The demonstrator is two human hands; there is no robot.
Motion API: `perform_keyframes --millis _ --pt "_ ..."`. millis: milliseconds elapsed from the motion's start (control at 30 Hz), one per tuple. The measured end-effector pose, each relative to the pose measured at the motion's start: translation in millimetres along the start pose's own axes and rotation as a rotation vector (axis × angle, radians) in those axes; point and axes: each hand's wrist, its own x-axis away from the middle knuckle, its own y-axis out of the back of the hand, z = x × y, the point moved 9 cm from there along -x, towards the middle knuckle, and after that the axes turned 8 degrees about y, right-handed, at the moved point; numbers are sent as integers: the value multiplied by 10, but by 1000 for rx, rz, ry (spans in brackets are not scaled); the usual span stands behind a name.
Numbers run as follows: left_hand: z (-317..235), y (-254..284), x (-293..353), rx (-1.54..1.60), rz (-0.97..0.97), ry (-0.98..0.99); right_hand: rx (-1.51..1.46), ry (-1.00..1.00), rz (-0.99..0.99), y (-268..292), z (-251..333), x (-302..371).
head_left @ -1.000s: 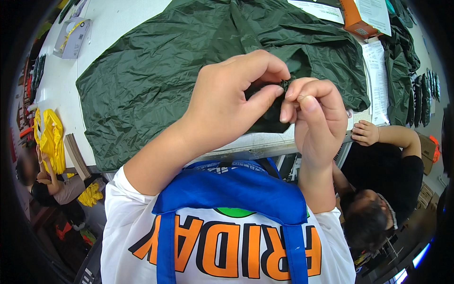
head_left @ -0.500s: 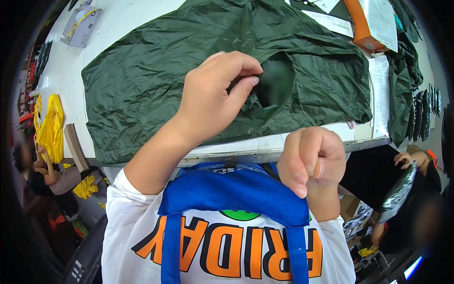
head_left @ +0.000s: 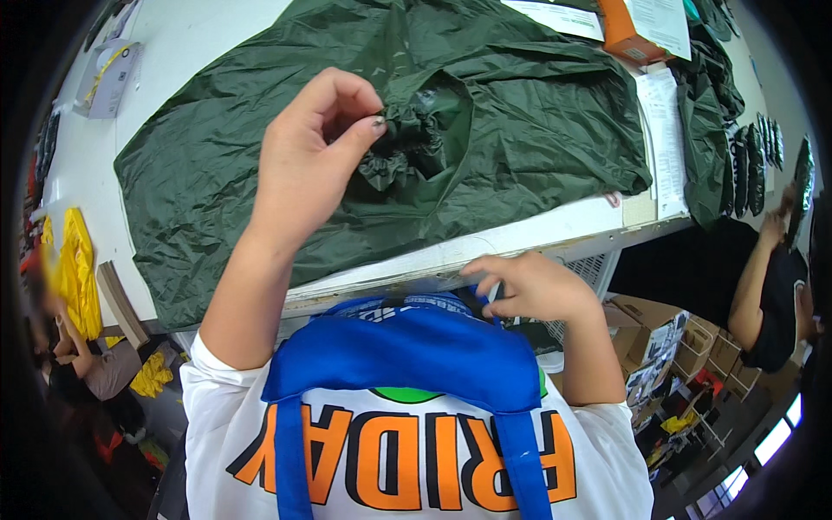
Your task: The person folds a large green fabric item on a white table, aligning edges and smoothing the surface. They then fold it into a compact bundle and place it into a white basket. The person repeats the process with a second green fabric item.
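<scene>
A dark green thin-fabric garment (head_left: 555, 130) lies spread and wrinkled across the white table. Near its middle is a round opening, with a gathered, elastic-looking edge (head_left: 403, 152) bunched up inside. My left hand (head_left: 316, 147) is closed in a pinch at the left side of that opening, thumb and forefinger on the gathered fabric. Down by the table's front edge, in front of my blue apron (head_left: 407, 355), is my right hand (head_left: 542, 290). Its fingers are loosely bent and apart, and nothing shows in them.
An orange box (head_left: 628, 35) and paper sheets (head_left: 661, 143) are at the far right. More dark green fabric and packed bags (head_left: 750, 169) lie beyond. A grey-white box (head_left: 111, 80) stands far left; yellow fabric (head_left: 76, 273) hangs nearby. Other people work at both sides.
My left hand has shifted left, and the gathered edge now shows bunched beside its fingertips. My right hand has lowered slightly and its closed fingers have spread. The view has turned somewhat.
</scene>
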Motion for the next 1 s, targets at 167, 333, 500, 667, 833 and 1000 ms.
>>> perform_keyframes --millis 167,333,500,667,833,1000 --pt "17 -162 -12 151 148 122 -362 246 -573 694 -65 150" --pt "-71 -171 42 157 176 167 -519 470 -934 1146 315 -294" --pt "-84 -30 125 182 129 156 195 570 -1301 1153 1081 -127" --pt "-184 -16 214 168 149 131 513 803 -1134 903 1603 -216" --pt "-264 -57 212 138 180 93 59 833 -1109 1010 1413 -242" --pt "-259 -54 188 111 180 45 -681 815 -830 1045 1124 -435"
